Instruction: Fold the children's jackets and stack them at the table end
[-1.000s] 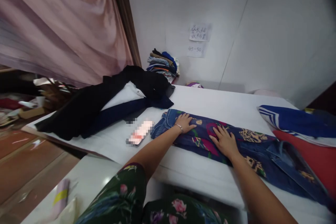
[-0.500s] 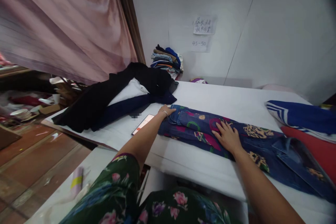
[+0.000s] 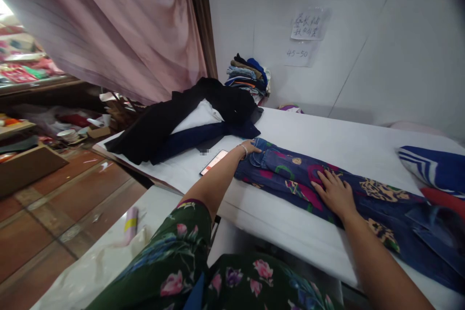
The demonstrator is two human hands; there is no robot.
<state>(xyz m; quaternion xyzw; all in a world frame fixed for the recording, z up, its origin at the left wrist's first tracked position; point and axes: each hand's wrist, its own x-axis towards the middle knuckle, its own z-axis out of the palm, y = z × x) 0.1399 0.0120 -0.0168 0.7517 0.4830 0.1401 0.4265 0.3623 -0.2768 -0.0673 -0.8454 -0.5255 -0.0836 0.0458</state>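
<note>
A patterned denim jacket (image 3: 279, 170) lies folded lengthwise across the white table, its collar end at the right. At its far left end my left hand (image 3: 250, 147) is closed on the edge, thumb on top and the other fingers partly hidden. My right hand (image 3: 337, 194) rests flat on the middle of the jacket, fingers spread. Beside my left forearm lies a phone (image 3: 214, 162) with a lit screen, partly covered by the arm.
Black and navy garments (image 3: 189, 128) sprawl over the table's left part. Behind them stands a stack of folded clothes (image 3: 247, 75) near the wall. A blue striped garment (image 3: 434, 167) and a red one (image 3: 443, 199) lie at right. A pink curtain (image 3: 145, 24) hangs at left.
My view has turned left, so everything sits farther right in it. Both hands keep about the same places on the denim jacket, which lies as before.
</note>
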